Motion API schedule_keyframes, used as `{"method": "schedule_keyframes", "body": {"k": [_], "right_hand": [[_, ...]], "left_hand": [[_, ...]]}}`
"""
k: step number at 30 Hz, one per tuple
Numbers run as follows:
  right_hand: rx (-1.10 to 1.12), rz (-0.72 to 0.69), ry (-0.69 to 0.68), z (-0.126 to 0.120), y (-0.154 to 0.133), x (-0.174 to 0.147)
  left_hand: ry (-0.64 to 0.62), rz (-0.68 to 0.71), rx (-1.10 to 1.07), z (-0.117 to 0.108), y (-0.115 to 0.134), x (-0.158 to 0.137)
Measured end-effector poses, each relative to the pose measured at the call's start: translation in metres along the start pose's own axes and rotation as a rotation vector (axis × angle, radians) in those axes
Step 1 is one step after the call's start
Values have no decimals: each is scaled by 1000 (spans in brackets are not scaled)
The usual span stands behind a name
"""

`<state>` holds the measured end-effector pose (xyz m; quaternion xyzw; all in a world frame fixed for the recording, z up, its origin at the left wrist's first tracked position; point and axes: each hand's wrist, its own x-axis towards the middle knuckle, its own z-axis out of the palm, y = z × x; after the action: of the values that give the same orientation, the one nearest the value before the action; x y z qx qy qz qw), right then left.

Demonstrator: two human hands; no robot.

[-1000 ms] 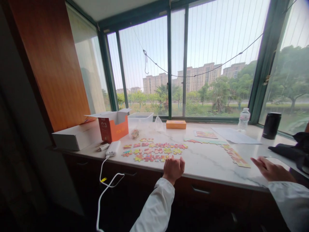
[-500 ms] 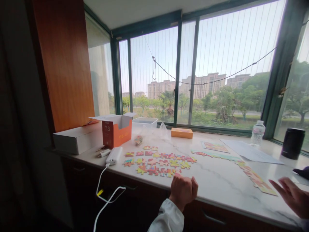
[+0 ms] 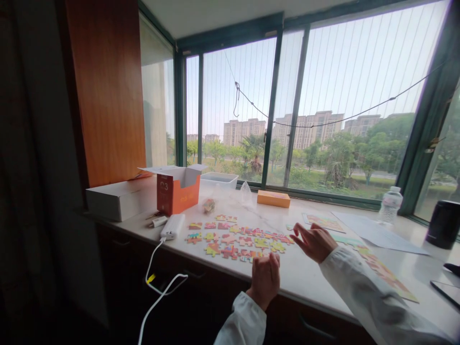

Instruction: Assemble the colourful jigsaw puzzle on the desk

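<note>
Holds the left hand point(image 3: 265, 279) fisted at the near edge of the counter point(image 3: 304, 280); cannot tell if around anything. Beyond, holds the right hand point(image 3: 313, 242) half-uncurled, visibly gripping nothing, beside puzzle pieces point(image 3: 229, 252) lying before an orange box point(image 3: 273, 199).

right hand point(image 3: 313, 242) swings inward to the loose puzzle pieces point(image 3: 229, 239).
a second ago out beyond the joined puzzle border point(image 3: 391, 277), it now reaches, fingers bent, to the right end of the loose rows, hiding the border's left stretch; its white sleeve point(image 3: 368, 292) cuts across the worktop point(image 3: 305, 275). the left hand point(image 3: 265, 280), a fist, has turned slightly. the view has shifted left, pushing the black flask point(image 3: 442, 224) to the frame's edge.
</note>
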<state>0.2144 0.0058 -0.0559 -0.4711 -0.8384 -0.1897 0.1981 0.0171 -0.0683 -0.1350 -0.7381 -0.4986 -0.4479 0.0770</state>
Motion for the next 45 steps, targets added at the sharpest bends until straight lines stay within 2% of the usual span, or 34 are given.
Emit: {"method": "schedule_keyframes", "body": {"k": [3, 4, 7, 9, 12, 15, 21, 32, 36, 45], "right_hand": [[-1, -46, -69, 8, -17, 44], [-12, -51, -97, 11, -22, 57], [-29, -66, -187, 24, -38, 89], [-10, -76, -238, 34, -50, 106], [107, -38, -300, 54, -66, 131], [268, 73, -354, 77, -78, 155], [422, 148, -414, 112, -96, 190], [533, 236, -458, 148, -111, 208], [526, 207, -452, 159, -110, 212], [492, 134, -335, 173, -106, 210]], "left_hand": [[71, -113, -113, -22, -12, 23], [115, -192, -137, -33, -20, 33], [197, -408, -51, -65, -56, 68], [106, -473, 66, -81, -87, 87], [-196, -468, 276, -91, -131, 107], [-428, -390, 401, -87, -160, 120], [-574, -344, 442, -65, -186, 144], [-682, -196, 438, -45, -223, 148], [-667, -136, 451, -39, -227, 148], [-708, -14, 495, -36, -229, 147]]}}
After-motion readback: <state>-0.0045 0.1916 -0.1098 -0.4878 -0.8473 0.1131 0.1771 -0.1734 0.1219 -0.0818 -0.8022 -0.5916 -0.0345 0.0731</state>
